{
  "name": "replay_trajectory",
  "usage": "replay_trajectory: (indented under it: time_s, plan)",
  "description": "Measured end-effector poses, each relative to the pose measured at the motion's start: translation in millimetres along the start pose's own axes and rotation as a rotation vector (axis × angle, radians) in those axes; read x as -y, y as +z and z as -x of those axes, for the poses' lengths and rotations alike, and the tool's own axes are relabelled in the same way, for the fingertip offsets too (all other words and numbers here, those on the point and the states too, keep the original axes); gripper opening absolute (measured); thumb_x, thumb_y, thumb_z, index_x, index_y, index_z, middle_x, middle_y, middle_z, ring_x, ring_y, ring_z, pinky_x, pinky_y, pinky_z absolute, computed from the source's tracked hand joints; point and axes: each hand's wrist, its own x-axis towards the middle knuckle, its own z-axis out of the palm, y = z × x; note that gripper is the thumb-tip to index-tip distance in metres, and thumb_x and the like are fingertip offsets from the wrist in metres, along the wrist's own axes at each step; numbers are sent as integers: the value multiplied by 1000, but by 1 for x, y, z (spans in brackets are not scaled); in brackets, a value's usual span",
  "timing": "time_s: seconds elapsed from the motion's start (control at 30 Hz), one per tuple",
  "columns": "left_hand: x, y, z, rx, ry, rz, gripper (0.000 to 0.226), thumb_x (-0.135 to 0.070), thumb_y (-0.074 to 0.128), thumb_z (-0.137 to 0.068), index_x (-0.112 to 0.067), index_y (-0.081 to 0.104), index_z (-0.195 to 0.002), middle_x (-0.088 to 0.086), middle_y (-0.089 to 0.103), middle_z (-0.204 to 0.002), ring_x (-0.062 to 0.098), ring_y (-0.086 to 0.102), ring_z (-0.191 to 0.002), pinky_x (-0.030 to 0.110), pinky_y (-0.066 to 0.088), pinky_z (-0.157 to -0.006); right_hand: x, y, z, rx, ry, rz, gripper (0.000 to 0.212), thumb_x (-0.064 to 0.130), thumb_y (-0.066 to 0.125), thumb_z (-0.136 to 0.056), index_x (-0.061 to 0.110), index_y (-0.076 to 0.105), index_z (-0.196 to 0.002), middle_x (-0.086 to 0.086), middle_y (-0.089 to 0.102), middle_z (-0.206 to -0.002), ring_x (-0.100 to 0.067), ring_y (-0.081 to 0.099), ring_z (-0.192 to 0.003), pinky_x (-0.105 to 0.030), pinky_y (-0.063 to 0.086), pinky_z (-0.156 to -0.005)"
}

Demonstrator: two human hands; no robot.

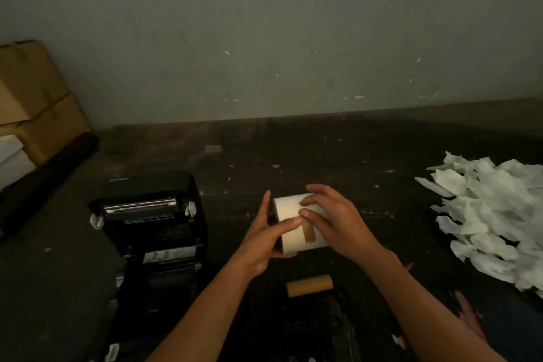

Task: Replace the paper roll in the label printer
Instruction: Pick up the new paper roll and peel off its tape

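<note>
A fresh white paper roll [293, 236] with a strip of brown tape on its face is held above the dark table. My left hand [264, 239] grips its left end from below. My right hand [335, 220] rests on top with the fingertips pressing at the tape. The black label printer [152, 229] stands open to the left, its lid tilted back and its roll bay exposed. An empty brown cardboard core [309, 285] lies on the table below the hands.
A heap of torn white paper scraps [493, 223] covers the right side of the table. Stacked cardboard boxes [32, 103] and a dark rolled object [44, 176] sit at the far left against the grey wall.
</note>
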Motion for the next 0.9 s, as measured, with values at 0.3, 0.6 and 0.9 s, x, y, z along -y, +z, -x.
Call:
replay_trajectory:
  time_s: [0.3,0.6,0.9]
  plan:
    - [-7,-1,-1,-9,-21,1,126,-44,91,-40,-56,16,-141,-3,47,-124,29,55,-108,43,58,-64,4,4,-3,-55,-21,-81,9,22,56,-89,30,58,-90,12,48,-127,6,38,-116,-7,28,-88]
    - [-9,-3,-6,-8,-60,37,132,-44,94,-34,-53,19,-141,5,49,-128,33,56,-110,48,57,-66,-3,-1,-1,-42,-18,-184,6,28,53,-90,31,58,-92,16,41,-136,11,34,-121,-10,27,-92]
    - [-10,-1,-9,-26,-61,44,128,-40,94,-39,-56,17,-141,6,46,-133,34,55,-111,50,57,-67,-8,-8,4,-19,-6,-236,7,28,54,-90,31,59,-93,18,38,-139,7,31,-127,-16,28,-97]
